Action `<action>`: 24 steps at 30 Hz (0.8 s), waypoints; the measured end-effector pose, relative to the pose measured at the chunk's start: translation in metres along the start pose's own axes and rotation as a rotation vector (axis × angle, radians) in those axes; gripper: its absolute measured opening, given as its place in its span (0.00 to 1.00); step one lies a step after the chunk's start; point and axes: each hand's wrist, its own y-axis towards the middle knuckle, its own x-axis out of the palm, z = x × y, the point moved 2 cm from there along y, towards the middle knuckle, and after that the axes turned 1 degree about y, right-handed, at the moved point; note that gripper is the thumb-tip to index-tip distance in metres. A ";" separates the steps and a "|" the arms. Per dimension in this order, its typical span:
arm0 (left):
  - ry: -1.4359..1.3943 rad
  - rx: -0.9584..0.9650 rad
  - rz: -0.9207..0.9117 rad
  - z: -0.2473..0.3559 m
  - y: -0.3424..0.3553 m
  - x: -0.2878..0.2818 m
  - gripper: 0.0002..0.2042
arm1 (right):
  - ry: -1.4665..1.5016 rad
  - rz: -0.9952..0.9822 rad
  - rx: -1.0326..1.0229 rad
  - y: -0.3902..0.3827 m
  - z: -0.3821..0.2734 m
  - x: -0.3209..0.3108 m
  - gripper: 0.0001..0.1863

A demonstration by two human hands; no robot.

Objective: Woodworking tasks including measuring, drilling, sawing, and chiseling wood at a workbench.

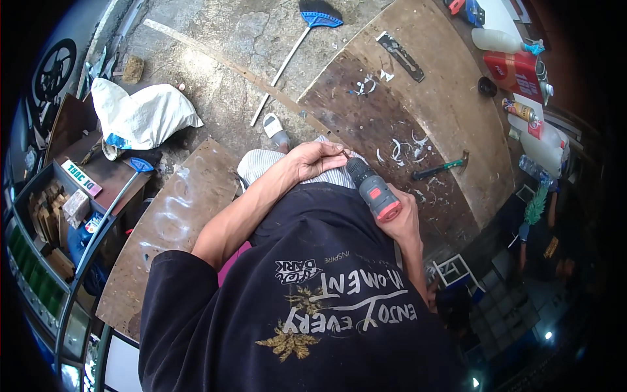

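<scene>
My right hand (401, 219) is wrapped round the grip of a black, grey and red cordless drill (373, 191). Its chuck points away from me and to the left, over my striped lap. At the tip of the drill, the fingers of my left hand (319, 161) are pinched together; whatever small thing is between them is too small to name. On the brown wooden board (366, 124) to the right lies a hammer (441, 168) with a dark and green handle. Curled white scraps (408, 150) are scattered beside it.
A flat dark metal piece (400, 57) lies farther out on the board. Bottles and a red can (516, 73) line the right. A blue broom (320, 18) and white sack (144, 114) are on the floor; a cluttered cabinet (46, 261) is at left.
</scene>
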 end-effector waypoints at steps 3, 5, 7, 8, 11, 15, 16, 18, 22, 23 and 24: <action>-0.051 -0.087 0.014 -0.001 0.011 -0.010 0.09 | -0.074 -0.005 0.074 0.012 -0.004 0.010 0.15; -0.052 -0.141 0.045 -0.001 0.019 -0.012 0.09 | -0.170 -0.006 0.144 0.021 -0.012 0.015 0.17; -0.067 -0.124 0.072 0.001 0.026 -0.014 0.09 | -0.181 -0.006 0.152 0.028 -0.010 0.020 0.17; -0.078 -0.101 0.086 0.000 0.029 -0.016 0.09 | -0.204 0.004 0.151 0.032 -0.008 0.022 0.18; -0.099 -0.069 0.157 -0.001 0.032 -0.011 0.10 | -0.228 -0.029 0.195 0.043 0.000 0.029 0.21; -0.097 -0.034 0.200 -0.001 0.032 -0.015 0.10 | -0.250 -0.058 0.222 0.051 -0.005 0.034 0.20; -0.088 -0.025 0.216 -0.002 0.033 -0.016 0.11 | -0.250 -0.056 0.233 0.052 -0.006 0.034 0.16; -0.079 -0.027 0.220 -0.002 0.035 -0.018 0.11 | -0.260 -0.061 0.243 0.052 -0.004 0.036 0.16; -0.052 -0.025 0.216 -0.001 0.036 -0.018 0.11 | -0.277 -0.064 0.260 0.054 -0.005 0.037 0.16; -0.057 -0.028 0.214 -0.001 0.035 -0.017 0.11 | -0.281 -0.067 0.263 0.054 -0.006 0.037 0.16; -0.057 -0.027 0.218 -0.001 0.034 -0.017 0.11 | -0.273 -0.066 0.263 0.055 -0.008 0.037 0.16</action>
